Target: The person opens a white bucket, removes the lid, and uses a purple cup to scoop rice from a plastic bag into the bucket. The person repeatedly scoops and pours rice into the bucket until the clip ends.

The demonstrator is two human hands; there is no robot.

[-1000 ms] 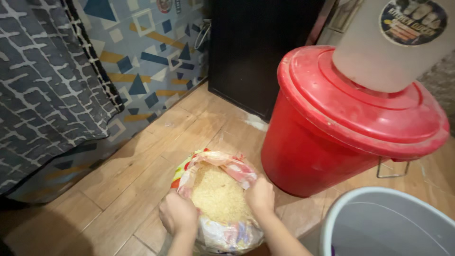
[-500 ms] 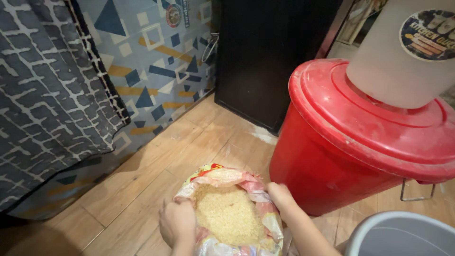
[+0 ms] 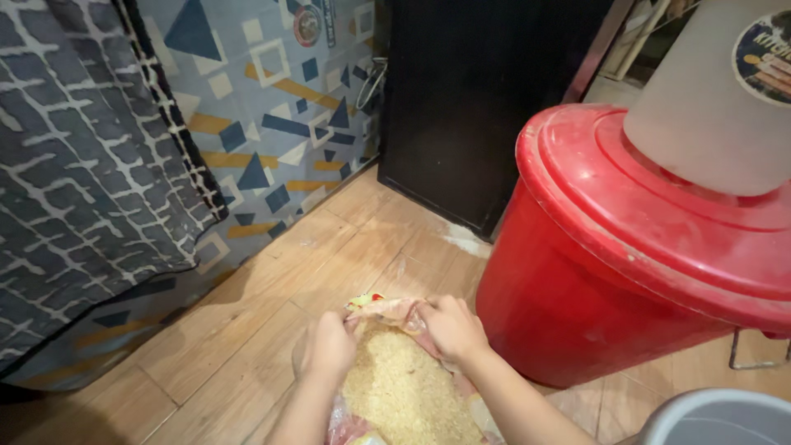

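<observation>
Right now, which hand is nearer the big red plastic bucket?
Right. The right hand grips the rice bag's rim beside the big red plastic bucket; the left hand holds the rim's far side.

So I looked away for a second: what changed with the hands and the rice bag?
Both hands slid from the bag's sides up to its far rim: left hand and right hand now pinch the rim of the rice bag close together. Red bucket unmoved.

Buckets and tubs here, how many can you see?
3. A red lidded bucket stands right of the rice bag; a whitish container sits on its lid; a grey tub's rim shows at bottom right. Others may be out of frame.
</observation>
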